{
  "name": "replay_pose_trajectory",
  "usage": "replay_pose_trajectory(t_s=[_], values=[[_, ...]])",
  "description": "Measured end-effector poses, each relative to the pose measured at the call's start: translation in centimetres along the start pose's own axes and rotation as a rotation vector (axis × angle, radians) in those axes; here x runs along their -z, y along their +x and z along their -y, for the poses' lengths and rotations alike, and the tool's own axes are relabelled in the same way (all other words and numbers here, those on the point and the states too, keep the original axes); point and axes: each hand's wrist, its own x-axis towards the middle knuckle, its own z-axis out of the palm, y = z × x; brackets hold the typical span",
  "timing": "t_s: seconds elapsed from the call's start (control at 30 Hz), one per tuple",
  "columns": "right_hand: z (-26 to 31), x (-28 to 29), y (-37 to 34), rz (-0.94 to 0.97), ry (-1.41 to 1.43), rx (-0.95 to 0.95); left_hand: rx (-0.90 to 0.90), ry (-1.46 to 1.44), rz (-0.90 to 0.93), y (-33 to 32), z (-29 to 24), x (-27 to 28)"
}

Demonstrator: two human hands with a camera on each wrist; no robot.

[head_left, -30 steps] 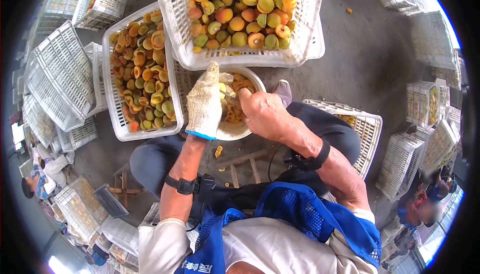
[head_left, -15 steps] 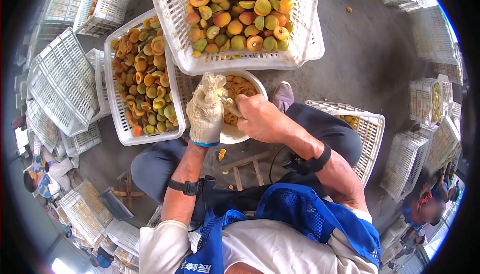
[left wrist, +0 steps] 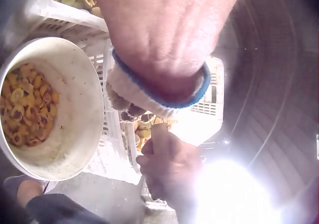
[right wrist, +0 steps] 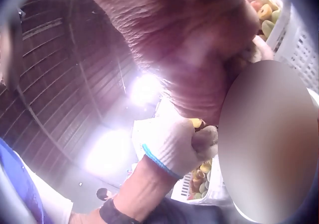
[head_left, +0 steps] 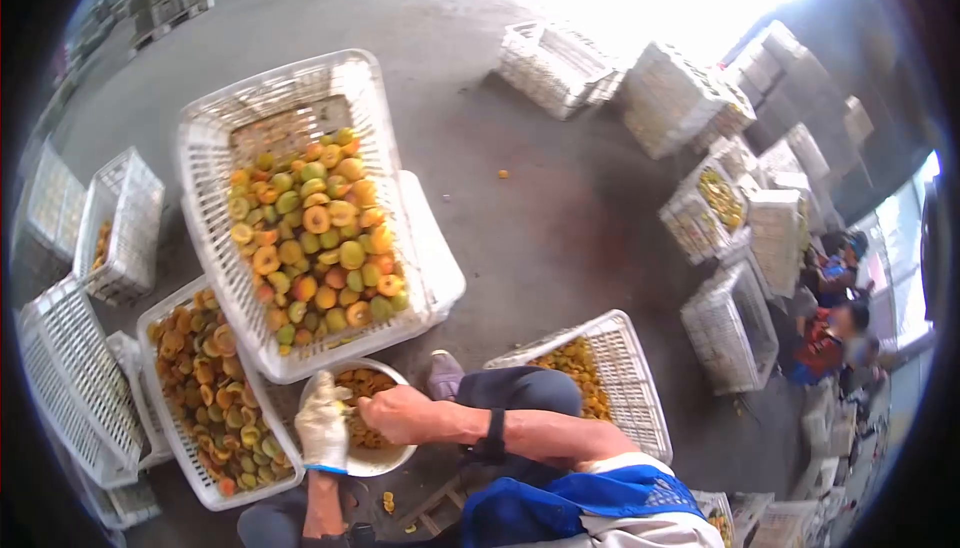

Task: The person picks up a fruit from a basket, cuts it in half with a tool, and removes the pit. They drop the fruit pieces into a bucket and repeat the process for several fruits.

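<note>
White-gloved, your left hand point(head_left: 323, 420) pinched a yellow fruit piece point(right wrist: 197, 122) by the bowl point(head_left: 375, 462), lower left of the head view; your right hand point(head_left: 396, 415) gripped a tool handle point(left wrist: 160, 140). Your head view had swung, yet work apparently continued undisturbed.

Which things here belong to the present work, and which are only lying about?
Seemingly in use:
gloved left hand
right hand
tool handle
pinched fruit piece
bucket
top fruit crate

Seemingly lying about:
floor scraps
crates at far right
</note>
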Motion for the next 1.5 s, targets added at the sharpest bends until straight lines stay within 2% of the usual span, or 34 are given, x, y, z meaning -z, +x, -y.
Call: replay_pose_trajectory(t_s=[0.03, 0.07, 0.2, 0.3, 0.37, 0.4, 0.47, 0.53, 0.57, 0.6, 0.63, 0.67, 0.7, 0.73, 0.77, 0.8, 0.87, 0.9, 0.93, 1.0, 1.07, 1.1, 1.17, 1.2, 1.23, 1.27, 1.3, 1.33, 1.37, 1.4, 1.47, 1.5], values=[[0.3, 0.2, 0.1, 0.004, 0.009, -0.002, 0.291, -0.224, 0.034, 0.2, -0.9, 0.4], [0.3, -0.4, 0.4, -0.016, 0.000, 0.016, 0.414, -0.230, 0.086, 0.6, -0.5, 0.9], [0.7, -0.9, 0.6, 0.019, -0.012, -0.024, 0.498, -0.200, 0.105, 0.9, -0.8, 1.4], [0.6, -1.1, 1.0, 0.060, 0.073, -0.092, 0.394, -0.153, 0.120, 0.8, 0.0, 1.4], [0.5, -1.1, 1.1, 0.126, 0.203, -0.151, 0.033, -0.109, 0.068, -0.2, -1.1, 1.7], [0.4, -0.9, 0.9, 0.128, 0.199, -0.153, 0.032, -0.114, 0.067, -0.2, -0.8, 1.8], [0.4, -1.1, 0.7, 0.080, 0.404, -0.179, 0.024, -0.160, 0.138, -0.3, -0.7, 2.3], [-0.8, -3.5, 1.0, 0.074, 0.275, -0.129, 0.305, -0.364, 0.237, 0.0, -1.0, 2.6], [-0.6, -3.1, 1.1, 0.113, 0.158, -0.115, 0.029, -0.063, 0.358, 1.1, 0.0, 2.8], [-0.9, -3.5, 1.3, 0.111, 0.050, -0.092, -0.290, 0.306, 0.304, 0.9, 1.5, 2.8], [-0.1, -1.8, 1.2, 0.125, 0.091, -0.066, -0.268, 0.482, 0.286, 1.1, 1.5, 2.5], [-1.4, -4.5, 1.5, 0.092, 0.017, -0.028, -0.293, 0.382, 0.233, 0.9, 0.7, 3.0], [-0.4, -3.8, 1.6, 0.082, 0.031, -0.127, -0.240, 0.334, 0.208, 0.8, 0.6, 3.2], [-0.1, -2.2, 1.6, 0.024, 0.109, 0.021, 0.022, -0.044, 0.239, 0.4, -0.7, 3.7], [-0.9, -2.5, 1.7, 0.007, 0.158, 0.088, -0.144, 0.037, 0.257, 0.7, 0.2, 4.2], [-1.2, -3.4, 1.8, -0.024, 0.202, 0.141, -0.339, 0.188, 0.139, 0.6, 0.5, 3.9], [2.5, 2.2, 2.0, 0.145, 0.919, -0.457, -0.010, -0.089, 0.236, 0.1, -0.2, 3.6], [2.4, 2.4, 1.9, 0.203, 1.001, -0.524, -0.127, 0.060, 0.168, 0.0, -0.1, 3.1], [2.5, 2.8, 2.2, 0.210, 1.015, -0.523, -0.249, 0.212, 0.103, 0.3, -0.3, 3.2], [2.4, 2.7, 2.2, 0.234, 1.038, -0.557, -0.233, 0.273, 0.129, 0.2, -0.4, 3.0], [2.6, 2.7, 1.9, 0.234, 1.027, -0.556, -0.042, 0.019, -0.002, -0.1, -1.7, 1.7], [2.7, 2.3, 1.8, 0.205, 0.954, -0.522, 0.141, -0.074, -0.007, 0.0, -2.8, 1.5], [2.1, 1.0, 1.4, 0.170, 0.887, -0.495, 0.139, -0.063, -0.032, -0.1, -3.1, 1.1], [1.4, -0.3, 1.2, 0.052, 0.671, -0.323, 0.137, -0.057, -0.069, -0.2, -3.1, 0.9], [1.0, -1.1, 1.0, -0.064, 0.453, -0.152, 0.060, -0.052, -0.029, -0.5, -2.8, 1.2], [1.1, -0.8, 0.9, -0.068, 0.457, -0.158, 0.061, -0.050, -0.021, -0.5, -1.2, 1.1], [1.3, -0.1, 0.9, -0.020, 0.385, -0.182, -0.096, 0.097, 0.019, -0.2, 1.2, 0.9], [1.4, 0.3, 0.9, 0.030, 0.313, -0.204, -0.253, 0.245, 0.056, 0.2, 1.2, 1.3], [1.1, -0.1, 0.7, 0.032, 0.314, -0.204, -0.042, 0.117, 0.263, 0.1, 1.2, 2.2], [0.7, -0.9, 0.5, -0.017, 0.325, -0.141, -0.039, 0.118, 0.262, 0.2, 1.1, 2.4], [0.8, -0.6, 0.5, -0.059, 0.345, -0.073, 0.004, -0.097, 0.366, 0.5, -0.6, 3.2], [1.1, 0.8, 0.6, 0.100, 0.545, -0.179, -0.012, -0.045, 0.419, 0.3, -2.5, 4.1]])
